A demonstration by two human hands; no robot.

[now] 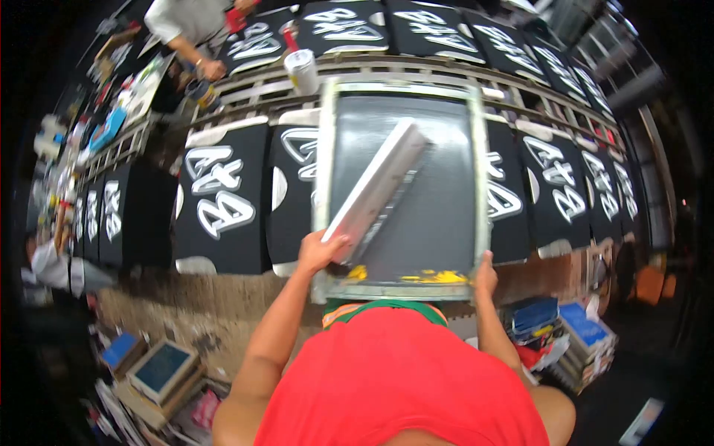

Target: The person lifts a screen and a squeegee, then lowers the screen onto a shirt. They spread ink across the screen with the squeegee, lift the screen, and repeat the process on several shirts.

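L hand (321, 253) pinching squeegee (374, 182) end nr frame (480, 171) edge; R hand (485, 278) gripping frame's rt edge, open mesh (446, 215) btwn

Cluttered wkshop, dark round the edges

Slatted rack (424, 67) spans approx. 11 to 1 o'clock; messy side tbl (151, 88) at 10. Brown, stained flr (223, 334) at 8, framed panels (160, 369) stacked near it. Blue-topped stack (584, 323) at 4, blurred orange item (654, 286) just past 3. Grey panels (628, 82) at 2, catching some lt; can't tell if window. Far R v. dim.
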